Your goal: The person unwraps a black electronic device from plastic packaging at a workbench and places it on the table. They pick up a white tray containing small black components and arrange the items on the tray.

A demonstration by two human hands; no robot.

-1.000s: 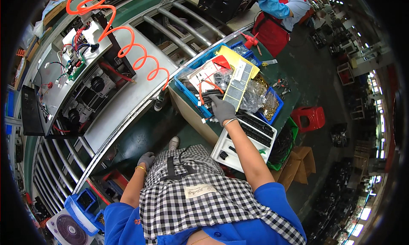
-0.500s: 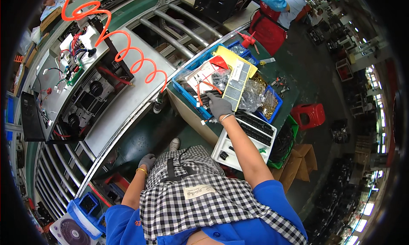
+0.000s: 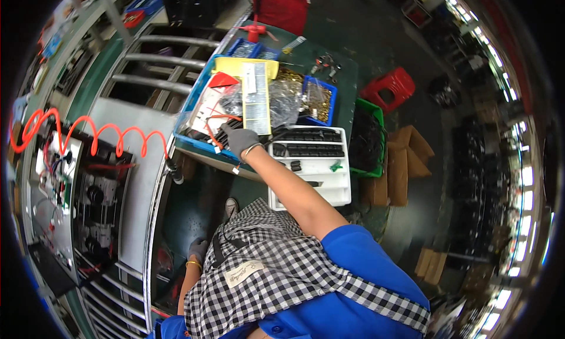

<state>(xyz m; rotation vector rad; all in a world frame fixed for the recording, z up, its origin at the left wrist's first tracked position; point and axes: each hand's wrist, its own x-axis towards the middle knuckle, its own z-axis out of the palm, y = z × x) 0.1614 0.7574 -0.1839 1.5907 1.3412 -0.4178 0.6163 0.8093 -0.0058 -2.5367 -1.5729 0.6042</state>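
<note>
My right hand (image 3: 240, 141), in a grey glove, reaches over the near edge of a blue bin (image 3: 187, 140). Its fingers close on a bundle of black wires (image 3: 231, 124); the fingertips are partly hidden among them. Orange-red wires and small white connectors lie beside the bundle. Just past the hand are a yellow-edged printed sheet (image 3: 256, 106) and clear plastic bags (image 3: 283, 103). Under my right forearm is a white tray (image 3: 335, 193) with black strip-shaped parts (image 3: 306, 150). Down by my apron, my left hand (image 3: 199, 249), also gloved, hangs with loosely bent fingers and nothing visible in it.
A blue box of brass-coloured parts (image 3: 319, 100), a green crate (image 3: 372, 169), a cardboard box (image 3: 406, 162) and a red stool (image 3: 388, 90) stand rightward. To the left, a coiled orange hose (image 3: 112, 140) crosses a roller conveyor (image 3: 154, 58) beside an opened machine (image 3: 97, 215).
The view has swung right, so the bench and bin appear farther left. My right hand remains at the black wires, and my left hand still hangs low.
</note>
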